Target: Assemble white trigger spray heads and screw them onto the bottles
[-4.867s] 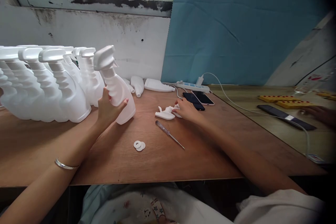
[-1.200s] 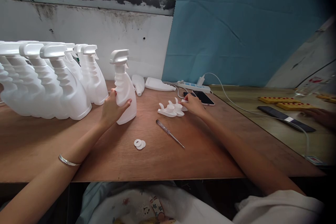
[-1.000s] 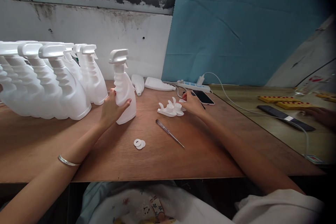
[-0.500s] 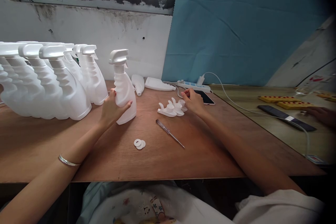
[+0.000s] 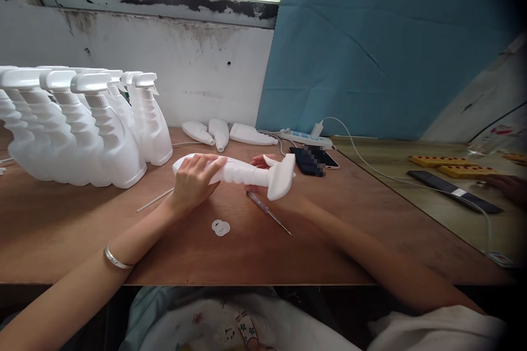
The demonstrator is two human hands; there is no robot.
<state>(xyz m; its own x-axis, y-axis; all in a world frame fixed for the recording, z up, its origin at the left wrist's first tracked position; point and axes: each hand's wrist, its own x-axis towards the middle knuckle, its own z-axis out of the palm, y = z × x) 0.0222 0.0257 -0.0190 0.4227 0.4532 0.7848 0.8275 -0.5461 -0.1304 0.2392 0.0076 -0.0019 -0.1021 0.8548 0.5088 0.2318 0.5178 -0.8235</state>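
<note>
A white spray bottle point(image 5: 241, 171) is tipped on its side above the table, its trigger head pointing right. My left hand point(image 5: 197, 178) is closed around the bottle's body, near its base. Behind the neck and trigger head is my right hand point(image 5: 263, 160), partly covered and blurred; whether its fingers close on anything is hidden. A small screwdriver point(image 5: 267, 211) with a clear handle lies just below the bottle. Several flat white rings point(image 5: 221, 227) overlap on the table in front. From beneath my left hand a thin white tube point(image 5: 154, 201) sticks out.
Upright white spray bottles point(image 5: 115, 137) stand in rows at left. Headless white bottles point(image 5: 252, 134) lie along the wall. Phones point(image 5: 307, 162) and a power strip point(image 5: 307, 137) sit at back right. On the adjoining table are yellow blocks point(image 5: 465, 171) and another person's hand point(image 5: 508, 185).
The spray bottle has gone from upright to lying sideways, head to the right. My right hand came left to its neck. The small white trigger pieces are no longer visible.
</note>
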